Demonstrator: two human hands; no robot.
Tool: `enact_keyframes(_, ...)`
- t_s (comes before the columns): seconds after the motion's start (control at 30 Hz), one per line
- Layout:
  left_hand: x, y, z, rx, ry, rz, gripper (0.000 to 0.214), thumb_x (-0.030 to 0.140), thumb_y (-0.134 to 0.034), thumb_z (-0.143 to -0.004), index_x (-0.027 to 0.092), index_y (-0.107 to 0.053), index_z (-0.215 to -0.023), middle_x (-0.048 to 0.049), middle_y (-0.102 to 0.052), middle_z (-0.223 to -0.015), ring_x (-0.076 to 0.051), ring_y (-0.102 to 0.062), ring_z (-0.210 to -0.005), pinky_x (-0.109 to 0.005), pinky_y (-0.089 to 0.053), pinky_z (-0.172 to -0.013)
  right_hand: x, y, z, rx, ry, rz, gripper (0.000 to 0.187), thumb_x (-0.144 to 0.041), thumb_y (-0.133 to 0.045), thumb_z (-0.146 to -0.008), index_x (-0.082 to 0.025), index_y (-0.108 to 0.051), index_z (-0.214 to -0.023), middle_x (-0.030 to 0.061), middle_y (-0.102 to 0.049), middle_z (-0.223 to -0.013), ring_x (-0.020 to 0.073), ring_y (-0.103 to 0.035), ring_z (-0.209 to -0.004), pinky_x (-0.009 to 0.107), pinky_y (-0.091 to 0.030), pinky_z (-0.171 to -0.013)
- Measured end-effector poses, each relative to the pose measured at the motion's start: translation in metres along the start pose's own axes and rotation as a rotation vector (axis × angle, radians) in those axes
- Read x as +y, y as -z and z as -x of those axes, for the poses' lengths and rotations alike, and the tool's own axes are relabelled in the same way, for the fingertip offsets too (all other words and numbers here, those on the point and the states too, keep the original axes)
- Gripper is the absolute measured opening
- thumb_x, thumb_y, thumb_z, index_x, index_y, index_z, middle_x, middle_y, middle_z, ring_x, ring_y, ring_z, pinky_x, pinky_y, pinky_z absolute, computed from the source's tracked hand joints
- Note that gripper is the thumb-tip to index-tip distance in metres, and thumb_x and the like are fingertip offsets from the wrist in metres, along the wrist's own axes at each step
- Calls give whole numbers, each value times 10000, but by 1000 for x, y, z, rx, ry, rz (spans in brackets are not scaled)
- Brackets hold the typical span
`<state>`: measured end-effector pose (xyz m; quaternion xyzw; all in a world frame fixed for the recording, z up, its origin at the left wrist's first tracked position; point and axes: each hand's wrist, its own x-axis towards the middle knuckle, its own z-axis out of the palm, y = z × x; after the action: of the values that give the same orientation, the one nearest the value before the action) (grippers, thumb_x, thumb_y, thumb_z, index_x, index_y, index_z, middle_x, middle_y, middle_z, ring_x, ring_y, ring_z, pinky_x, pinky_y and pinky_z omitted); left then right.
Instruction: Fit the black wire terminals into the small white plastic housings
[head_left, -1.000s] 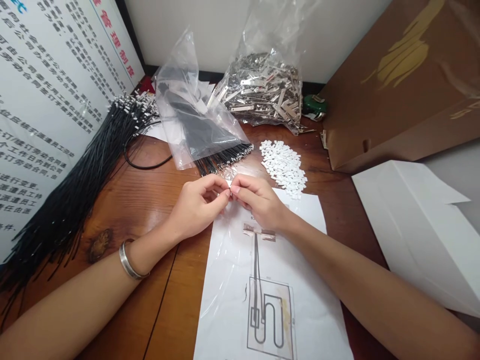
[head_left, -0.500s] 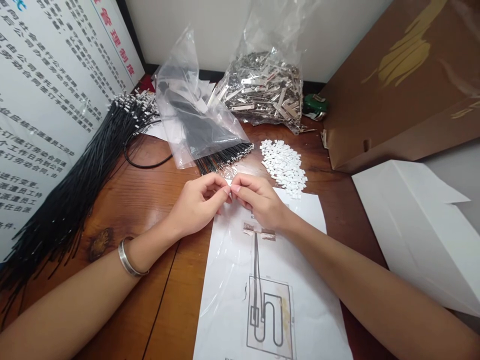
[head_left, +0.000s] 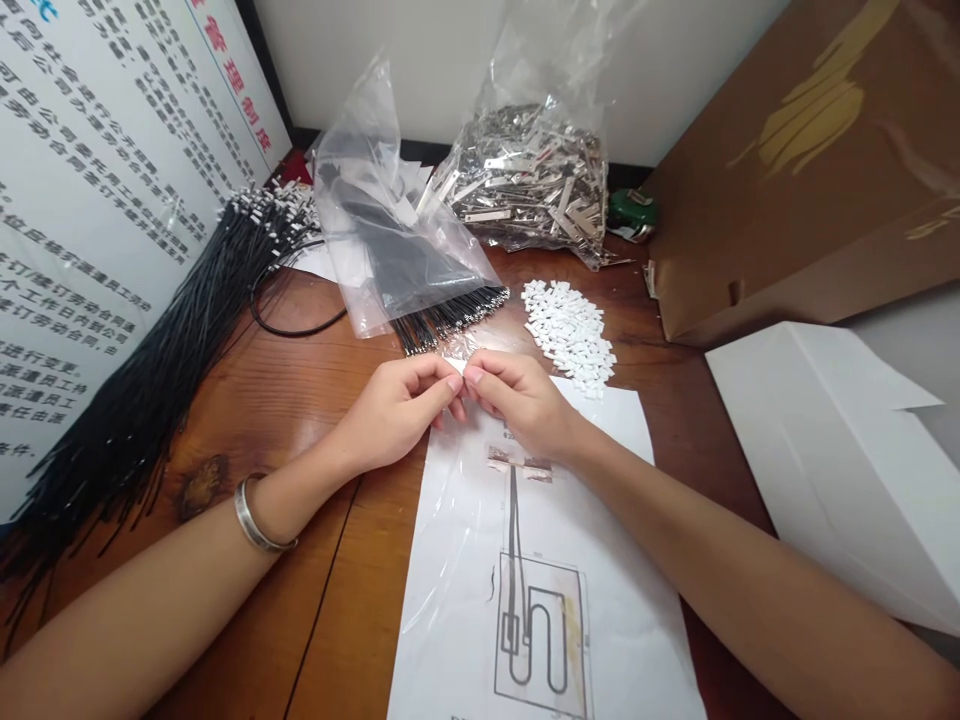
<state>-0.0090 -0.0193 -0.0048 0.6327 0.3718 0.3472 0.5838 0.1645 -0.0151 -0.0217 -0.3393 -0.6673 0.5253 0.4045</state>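
My left hand [head_left: 401, 410] and my right hand [head_left: 521, 395] meet fingertip to fingertip above the top of a printed sheet [head_left: 457, 560]. Thumb and forefinger are pinched on each side; whatever lies between them is too small and covered to make out. Just beyond the fingers, black wires [head_left: 450, 322] with metal tips stick out of a clear plastic bag [head_left: 409, 240]. A pile of small white plastic pieces [head_left: 570, 335] lies to the right of my right hand.
A clear bag of metal strips [head_left: 532, 185] stands at the back, beside a green tape measure [head_left: 631, 213]. Bundled black wires with white ends [head_left: 150, 370] lie along the left board [head_left: 112, 150]. A brown box [head_left: 810, 180] and a folded white carton [head_left: 832, 440] flank the right side.
Almost nothing differs. Both hands keep their pinch at the same spot, with only a very slight shift of fingers and view.
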Motion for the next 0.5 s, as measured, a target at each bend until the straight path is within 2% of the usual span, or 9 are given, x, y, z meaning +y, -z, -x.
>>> enact_keyframes(0.1, 1, 0, -1, 15, 27, -4, 238, 338, -576, -897, 146, -613, -760, -13, -664, -671, -90, -561, -556, -208, -465, -563, 3, 1, -2, 73, -104, -156, 314, -361, -533, -909, -202, -493, -641, -60, -410, -515, 77, -311, -436, 234, -219, -409)
enact_keyframes(0.2, 3, 0, 0, -9, 57, -36, 236, 342, -588, -884, 141, -644, -774, -24, -680, -657, -94, -566, -554, -209, -457, -561, 4, 6, -7, 257, -210, -422, 259, -346, -538, -877, -217, -452, -669, -76, -392, -515, 63, -260, -380, 210, -174, -361)
enact_keyframes(0.3, 5, 3, 1, -67, 70, -7, 237, 329, -596, -874, 136, -667, -757, -38, -682, -625, -102, -565, -548, -216, -449, -551, 4, 13, -12, 433, -241, -598, 239, -335, -522, -875, -223, -411, -695, -82, -372, -547, 55, -243, -374, 186, -171, -342)
enact_keyframes(0.43, 5, 11, 2, -199, 65, 268, 299, 366, -549, -868, 127, -680, -745, -83, -696, -630, -144, -587, -524, -270, -467, -533, 4, 20, -15, 458, -259, -710, 240, -324, -529, -871, -221, -400, -696, -87, -338, -538, 54, -227, -372, 168, -181, -324)
enact_keyframes(0.5, 4, 14, 1, -231, 43, 414, 246, 332, -560, -826, 126, -687, -784, -91, -713, -673, -163, -612, -535, -290, -479, -538, 6, 21, -14, 440, -254, -718, 257, -339, -549, -868, -222, -397, -696, -90, -328, -532, 55, -229, -369, 164, -193, -320)
